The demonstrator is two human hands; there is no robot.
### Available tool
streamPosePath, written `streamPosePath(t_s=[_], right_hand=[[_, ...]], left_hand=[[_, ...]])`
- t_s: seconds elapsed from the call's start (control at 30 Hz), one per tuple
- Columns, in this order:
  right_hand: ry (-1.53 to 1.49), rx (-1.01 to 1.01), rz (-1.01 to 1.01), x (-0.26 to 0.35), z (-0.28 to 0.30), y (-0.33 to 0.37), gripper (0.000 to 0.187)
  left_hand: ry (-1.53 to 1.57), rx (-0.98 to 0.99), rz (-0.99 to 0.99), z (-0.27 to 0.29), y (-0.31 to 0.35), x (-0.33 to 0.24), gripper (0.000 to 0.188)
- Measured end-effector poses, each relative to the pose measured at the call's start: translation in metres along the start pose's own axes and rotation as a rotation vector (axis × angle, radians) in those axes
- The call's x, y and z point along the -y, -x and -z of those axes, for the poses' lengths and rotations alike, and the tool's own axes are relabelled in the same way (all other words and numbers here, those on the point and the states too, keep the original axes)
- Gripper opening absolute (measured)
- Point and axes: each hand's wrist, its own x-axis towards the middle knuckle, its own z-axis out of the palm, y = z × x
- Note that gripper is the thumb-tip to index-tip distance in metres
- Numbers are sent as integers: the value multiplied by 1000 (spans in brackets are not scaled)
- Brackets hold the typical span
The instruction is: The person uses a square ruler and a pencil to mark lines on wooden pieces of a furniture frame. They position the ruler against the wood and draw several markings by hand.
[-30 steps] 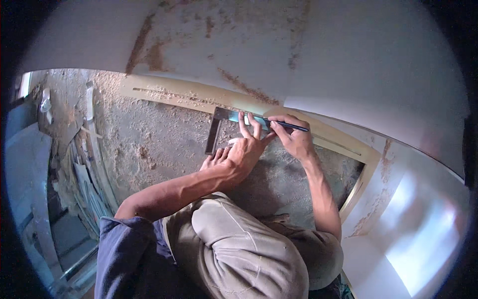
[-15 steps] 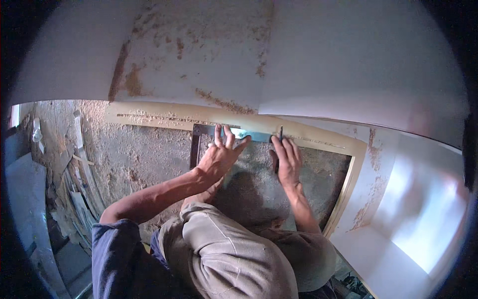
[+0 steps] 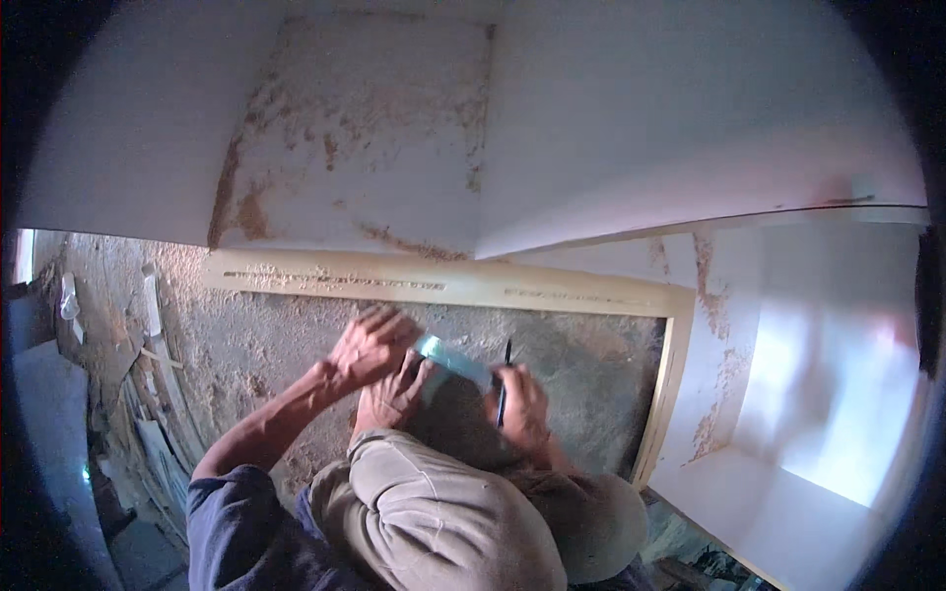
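A carpenter's square with a shiny metal blade is lifted off the pale wooden frame and hangs slantwise over the floor. My left hand is closed around its left end, where the dark leg is hidden. Toward its right end, my right hand is closed with a dark pencil upright between the fingers. Whether those fingers also grip the blade is hard to see. Just below the left hand is my bare foot.
A white panel box with brown stains stands across the far side. Another white box is at the right. Thin offcut strips lie on the left, and sawdust covers the rough floor.
The square has come away from the frame's far rail, toward me, and tilted. My left hand went from fingers spread on it to a closed grip. My right hand drew back with the pencil.
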Motion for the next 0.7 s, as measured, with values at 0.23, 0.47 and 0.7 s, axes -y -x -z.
streamPosePath(t_s=[0.23,0.47,0.7], right_hand=[[-192,-42,-261,12,-8,60,36],[-144,-376,-275,-60,-30,130,39],[-211,-818,-572,-75,11,94,44]], left_hand=[[29,479,-34,-34,1,-59,40],[214,152,-9,5,-28,-79,45],[16,315,179,-28,35,-75,44]])
